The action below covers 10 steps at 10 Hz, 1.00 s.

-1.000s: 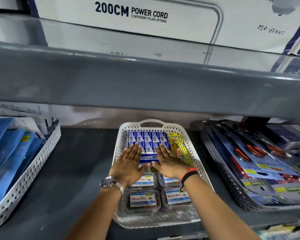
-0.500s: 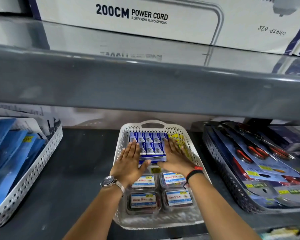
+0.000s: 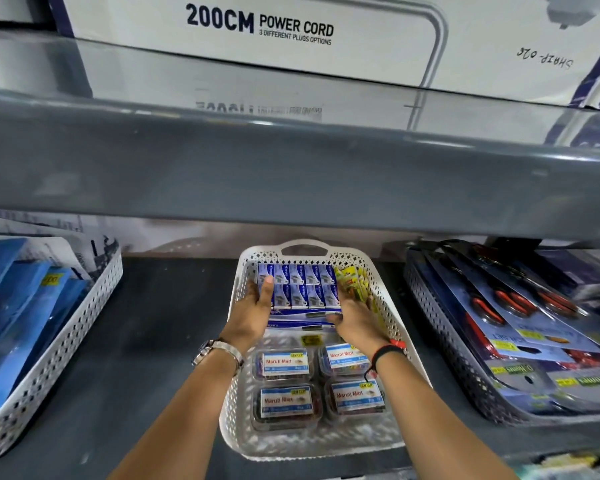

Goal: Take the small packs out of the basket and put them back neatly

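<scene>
A white perforated basket (image 3: 237, 393) stands on the dark shelf. At its far end, a block of small blue-and-white packs (image 3: 305, 287) lies in two tidy rows. My left hand (image 3: 252, 313) clasps the block's left side, thumb up on the top. On the right side, my right hand (image 3: 355, 318) presses in with the fingers between the block and some yellow packs (image 3: 355, 280). Flat blue packs (image 3: 298, 318) lie under the block's near edge. Several clear boxes (image 3: 284, 363) labelled "Maruti Mart" fill the near half.
A white basket (image 3: 66, 341) of blue packets sits to the left. On the right, a dark basket (image 3: 440, 327) holds carded tools with red handles. The grey upper shelf (image 3: 291, 168) hangs low overhead and carries a power cord box (image 3: 257, 29).
Both hands lay flat on top of the small packs; they have slid apart and now clasp the block from its left and right sides.
</scene>
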Available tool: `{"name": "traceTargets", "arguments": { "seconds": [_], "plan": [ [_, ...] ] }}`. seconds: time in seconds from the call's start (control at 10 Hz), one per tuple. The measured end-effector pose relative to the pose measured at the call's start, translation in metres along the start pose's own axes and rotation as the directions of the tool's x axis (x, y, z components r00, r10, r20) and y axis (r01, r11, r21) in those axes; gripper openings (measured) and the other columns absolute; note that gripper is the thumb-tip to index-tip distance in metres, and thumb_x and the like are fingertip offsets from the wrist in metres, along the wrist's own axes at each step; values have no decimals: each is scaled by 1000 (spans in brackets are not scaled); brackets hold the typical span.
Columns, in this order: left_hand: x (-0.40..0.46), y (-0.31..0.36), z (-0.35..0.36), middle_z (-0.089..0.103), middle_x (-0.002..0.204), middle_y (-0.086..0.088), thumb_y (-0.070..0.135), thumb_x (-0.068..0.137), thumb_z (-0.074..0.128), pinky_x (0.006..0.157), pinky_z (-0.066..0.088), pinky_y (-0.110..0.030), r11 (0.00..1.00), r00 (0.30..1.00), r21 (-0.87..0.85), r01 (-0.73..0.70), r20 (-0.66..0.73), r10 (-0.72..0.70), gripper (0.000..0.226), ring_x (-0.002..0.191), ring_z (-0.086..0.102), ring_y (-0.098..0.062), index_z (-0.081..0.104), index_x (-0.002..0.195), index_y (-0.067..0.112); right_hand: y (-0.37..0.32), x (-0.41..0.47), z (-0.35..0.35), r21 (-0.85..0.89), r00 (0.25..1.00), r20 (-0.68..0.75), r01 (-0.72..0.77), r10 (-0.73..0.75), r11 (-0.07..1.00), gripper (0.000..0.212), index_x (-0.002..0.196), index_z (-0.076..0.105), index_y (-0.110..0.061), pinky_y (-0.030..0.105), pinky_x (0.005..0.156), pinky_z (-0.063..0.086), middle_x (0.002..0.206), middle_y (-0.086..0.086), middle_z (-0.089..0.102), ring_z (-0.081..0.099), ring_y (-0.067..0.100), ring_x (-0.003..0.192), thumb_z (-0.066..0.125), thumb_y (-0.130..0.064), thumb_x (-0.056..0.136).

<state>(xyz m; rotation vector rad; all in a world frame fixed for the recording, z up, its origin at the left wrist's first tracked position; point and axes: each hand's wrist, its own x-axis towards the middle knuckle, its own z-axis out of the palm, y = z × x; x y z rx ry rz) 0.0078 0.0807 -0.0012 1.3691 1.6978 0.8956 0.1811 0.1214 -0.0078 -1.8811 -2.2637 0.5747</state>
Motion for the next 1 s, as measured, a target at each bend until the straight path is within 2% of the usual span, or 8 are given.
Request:
{"name": "traceTargets", "arguments": {
  "seconds": [0.1, 0.2, 0.3, 0.5, 0.6, 0.7, 0.9, 1.0],
  "plan": [
    [1, 1, -2, 51, 129, -16, 57, 89, 13, 109, 27, -44, 995, 1000, -102, 22, 16, -21, 61, 122, 45, -28, 35, 132, 19, 1, 1, 0, 11, 1000, 7, -13, 12, 1000, 63, 148, 16, -14, 49, 115, 32, 137, 14, 53, 55, 29, 121, 50, -18, 96],
    [1, -1, -2, 38, 70, 12, 64, 81, 11, 70, 37, -25, 1000, 1000, -31, -4, -5, 4, 38, 66, 39, -2, 34, 68, 37, 1, 1, 1, 31, 999, 10, -32, 31, 999, 51, 142, 30, -11, 46, 113, 36, 129, 13, 59, 58, 28, 117, 50, -17, 96],
    [2, 1, -2, 28, 64, 13, 59, 87, 12, 71, 31, -26, 999, 999, -24, -32, -2, 32, 35, 60, 30, 1, 24, 63, 37, -2, -1, 1, 52, 997, 9, -72, 71, 996, 35, 129, 45, -8, 32, 91, 50, 117, 12, 62, 62, 25, 107, 50, -16, 96],
    [3, -3, -2, 33, 70, 14, 62, 84, 12, 71, 34, -20, 995, 995, -19, -101, 12, 101, 34, 64, 32, 1, 32, 68, 39, -6, -2, -2, 40, 996, 24, -92, 91, 995, 35, 130, 45, -6, 23, 63, 52, 79, 1, 54, 54, 12, 67, 50, -16, 96],
    [2, -1, -2, 28, 67, 14, 60, 86, 13, 66, 32, -23, 996, 996, 32, -84, 26, 83, 32, 61, 29, 1, 23, 64, 39, -8, -2, -6, 34, 996, 43, -83, 82, 996, 44, 139, 36, -7, 35, 85, 56, 106, 15, 63, 61, 22, 90, 48, -14, 97],
    [-3, 2, -4, 61, 99, -16, 55, 89, 14, 93, 37, -39, 999, 996, -49, -15, 87, 19, 52, 96, 57, -25, 51, 107, 24, -12, -6, -9, 20, 994, 76, -76, 74, 997, 50, 141, 31, -5, 32, 91, 51, 105, 13, 64, 63, 20, 89, 50, -16, 96],
    [-13, 10, -6, 36, 139, -29, 37, 94, 31, 105, 38, -47, 988, 996, 131, -81, -9, 83, 60, 119, 48, -38, 14, 137, -2, -16, -17, -24, -48, 997, 0, -78, 78, 996, 46, 138, 35, -8, 44, 98, 50, 123, 18, 60, 59, 33, 112, 44, 2, 94],
    [-30, 12, -10, 8, 152, -23, 32, 95, 31, 116, 17, -40, 963, 990, 257, -86, -84, 111, 62, 138, 19, -35, 1, 140, 1, -19, -31, -29, -98, 996, -73, -51, 44, 994, 29, 126, 47, -7, 42, 98, 47, 122, 18, 62, 58, 32, 113, 40, -4, 98]
  ]
}}
